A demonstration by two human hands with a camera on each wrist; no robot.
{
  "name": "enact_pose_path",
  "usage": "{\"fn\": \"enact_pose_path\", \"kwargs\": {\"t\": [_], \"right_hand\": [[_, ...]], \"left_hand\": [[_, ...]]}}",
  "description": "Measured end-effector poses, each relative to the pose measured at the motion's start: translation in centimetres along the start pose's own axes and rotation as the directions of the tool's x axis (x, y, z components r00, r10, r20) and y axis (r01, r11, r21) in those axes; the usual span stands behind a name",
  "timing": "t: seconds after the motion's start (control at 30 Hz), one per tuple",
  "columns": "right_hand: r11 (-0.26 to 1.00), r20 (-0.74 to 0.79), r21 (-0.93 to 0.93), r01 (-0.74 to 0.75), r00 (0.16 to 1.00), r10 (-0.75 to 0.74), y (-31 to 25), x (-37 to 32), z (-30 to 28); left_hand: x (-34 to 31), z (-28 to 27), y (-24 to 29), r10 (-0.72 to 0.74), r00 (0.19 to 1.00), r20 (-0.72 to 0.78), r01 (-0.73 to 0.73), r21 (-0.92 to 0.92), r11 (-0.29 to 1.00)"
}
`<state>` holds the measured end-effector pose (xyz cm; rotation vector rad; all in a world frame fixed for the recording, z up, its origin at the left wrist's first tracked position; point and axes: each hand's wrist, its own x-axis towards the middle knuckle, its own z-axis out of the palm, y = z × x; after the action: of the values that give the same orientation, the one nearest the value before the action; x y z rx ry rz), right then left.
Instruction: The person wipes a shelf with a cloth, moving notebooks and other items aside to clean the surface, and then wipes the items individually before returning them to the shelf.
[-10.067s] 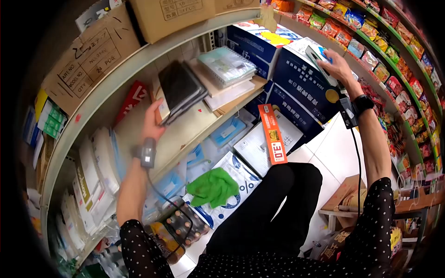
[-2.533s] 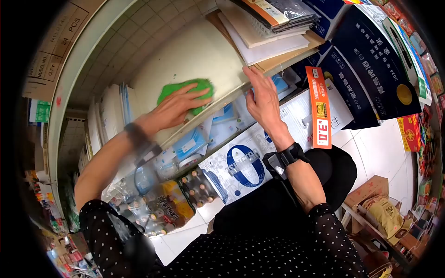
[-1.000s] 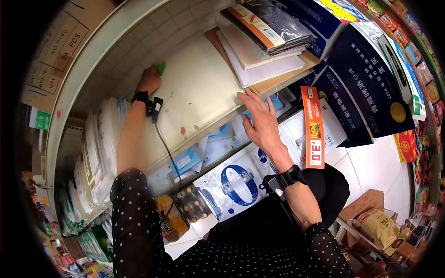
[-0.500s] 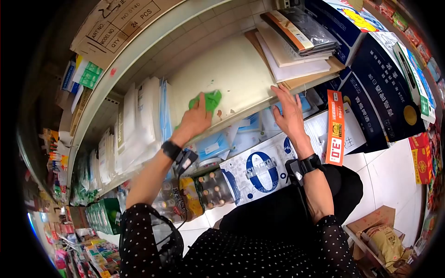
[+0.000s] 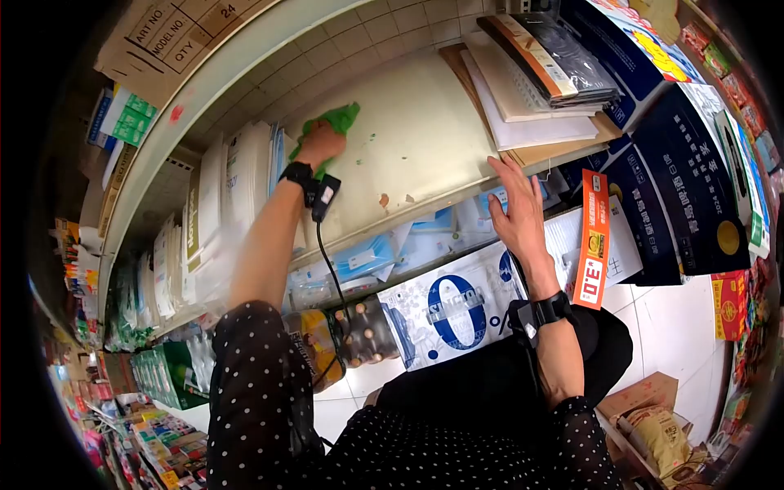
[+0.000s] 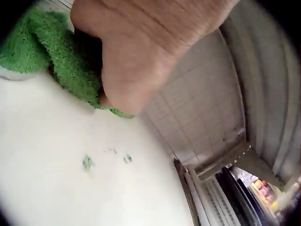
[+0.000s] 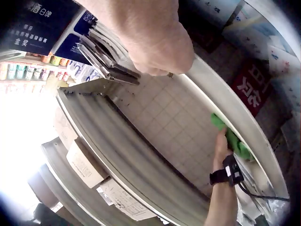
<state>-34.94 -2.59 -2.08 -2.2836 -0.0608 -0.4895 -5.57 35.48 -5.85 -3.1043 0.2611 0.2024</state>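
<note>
At the back left of the pale shelf (image 5: 429, 135), my left hand (image 5: 321, 147) grips a green cloth (image 5: 343, 117) and holds it against the surface. The left wrist view shows the cloth (image 6: 68, 66) bunched under the hand (image 6: 136, 52), which hides its fingers. Small green specks and brown marks dot the shelf board. My right hand (image 5: 523, 216) rests at the shelf's front edge with its fingers extended, just below a pile of envelopes (image 5: 535, 126); it holds nothing.
Plastic-wrapped packs (image 5: 220, 192) stand upright along the shelf's left end. Black sleeves (image 5: 563, 57) top the envelope pile. Dark blue cartons (image 5: 678, 180) stand to the right, with an orange price strip (image 5: 591, 237) nearby. Below the shelf lies a white pack (image 5: 457, 306) with blue print.
Half a second ago the left hand and cloth were nearer the shelf's front; they have moved back and left. The right hand stays at the front edge.
</note>
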Motion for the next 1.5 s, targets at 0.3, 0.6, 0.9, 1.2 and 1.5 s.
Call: {"fn": "enact_pose_path", "kwargs": {"t": [0.3,0.6,0.9,1.2,1.5], "right_hand": [[1.0,0.036,-0.024,-0.018,0.999,0.019,-0.3,0.3,-0.3],[0.999,0.021,0.023,-0.042,0.999,0.041,-0.2,0.0,-0.1],[1.0,0.031,-0.024,-0.011,0.999,0.012,-0.3,0.1,0.5],[0.989,0.033,-0.146,0.017,0.999,-0.012,0.3,0.4,0.7],[0.976,0.066,-0.216,-0.016,0.997,0.031,0.7,0.9,0.9]], "left_hand": [[4.7,-5.0,-1.2,0.057,0.984,0.169,-0.097,0.234,0.967],[4.6,-4.8,-1.0,-0.235,0.97,-0.057,0.234,-0.024,0.972],[-1.2,-1.3,3.9,0.038,0.986,-0.163,-0.022,0.097,0.995],[-14.8,-4.4,10.1,0.06,0.992,-0.114,-0.066,-0.05,0.997],[-24.2,-8.5,9.9,0.157,0.987,0.018,-0.144,-0.305,0.941]]}}
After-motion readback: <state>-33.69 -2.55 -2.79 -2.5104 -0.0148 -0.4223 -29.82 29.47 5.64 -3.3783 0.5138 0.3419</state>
